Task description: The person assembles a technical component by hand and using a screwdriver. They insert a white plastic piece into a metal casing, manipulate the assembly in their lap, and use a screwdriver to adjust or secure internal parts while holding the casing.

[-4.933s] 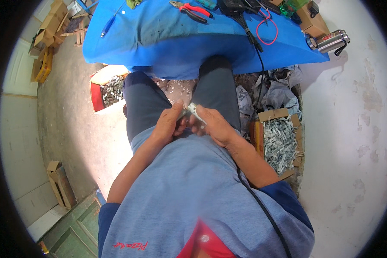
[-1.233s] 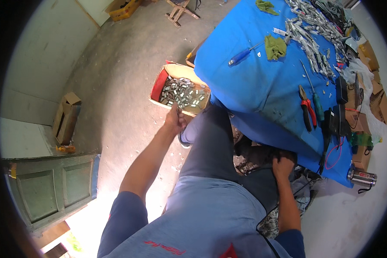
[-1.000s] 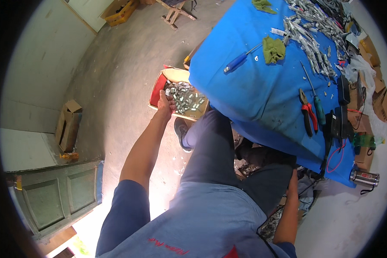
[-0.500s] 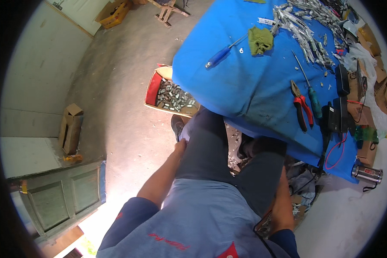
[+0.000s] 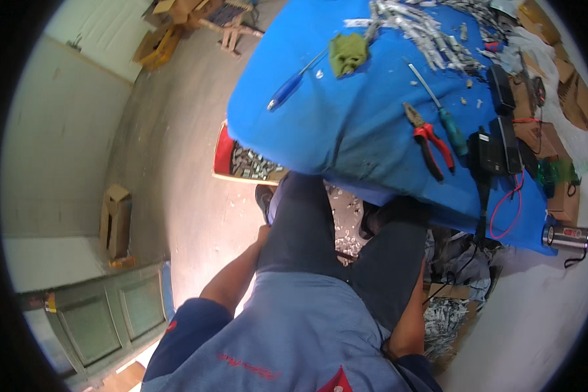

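Observation:
My left hand point(image 5: 264, 234) rests low against the outer side of my left thigh; its fingers are hidden by the trouser leg. My right forearm point(image 5: 411, 320) runs down beside my right thigh, and the hand at its end is out of sight behind the leg. Neither hand is on the blue-covered table point(image 5: 359, 124) ahead of me. On it lie red-handled pliers point(image 5: 428, 140), a green-handled screwdriver point(image 5: 452, 130), a blue-handled screwdriver point(image 5: 285, 91) and a crumpled green cloth point(image 5: 347, 54).
Silvery strips point(image 5: 431, 39) are heaped at the table's far side. Black power adapters point(image 5: 487, 151) and a metal cup point(image 5: 568, 237) sit at the right. A cardboard box with a red inner wall point(image 5: 223, 150), holding small metal pieces, stands on the floor, partly under the table's left edge.
The view has swung, so the table and its tools appear farther left and cover more of the box. Both arms stay down beside my legs.

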### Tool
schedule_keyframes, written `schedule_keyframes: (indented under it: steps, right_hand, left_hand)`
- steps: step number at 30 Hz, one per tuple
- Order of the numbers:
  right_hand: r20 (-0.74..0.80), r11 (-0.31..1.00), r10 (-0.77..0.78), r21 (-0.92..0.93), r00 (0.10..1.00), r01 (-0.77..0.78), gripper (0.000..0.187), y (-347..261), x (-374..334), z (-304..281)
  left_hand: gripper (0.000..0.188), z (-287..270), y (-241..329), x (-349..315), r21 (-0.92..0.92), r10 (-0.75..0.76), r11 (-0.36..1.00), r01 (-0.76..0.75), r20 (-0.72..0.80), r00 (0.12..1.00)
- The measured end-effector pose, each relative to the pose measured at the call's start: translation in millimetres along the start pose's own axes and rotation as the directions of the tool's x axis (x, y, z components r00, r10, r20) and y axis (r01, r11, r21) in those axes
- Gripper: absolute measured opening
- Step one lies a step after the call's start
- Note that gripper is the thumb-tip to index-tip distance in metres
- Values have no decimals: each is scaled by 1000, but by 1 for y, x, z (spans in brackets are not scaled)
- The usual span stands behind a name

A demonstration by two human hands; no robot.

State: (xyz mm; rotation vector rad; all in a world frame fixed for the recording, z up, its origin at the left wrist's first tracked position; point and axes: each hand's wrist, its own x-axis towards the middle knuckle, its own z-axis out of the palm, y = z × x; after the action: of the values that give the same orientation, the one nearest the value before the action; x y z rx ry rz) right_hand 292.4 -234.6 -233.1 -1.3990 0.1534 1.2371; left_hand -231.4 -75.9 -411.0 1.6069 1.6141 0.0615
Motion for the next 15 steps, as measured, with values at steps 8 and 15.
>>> schedule_keyframes:
  steps: [8,15]
  right_hand:
    - [-39,999,-34,16,999,34,35,7,10,18]
    - [-114,994,-106,-28,988,103,37,8,15,30]
  left_hand:
    - [55,-13,-2,-14,-1,66,998,-66,96,993]
    - [55,-26,27,-23,-123,-121,984,126,46,992]
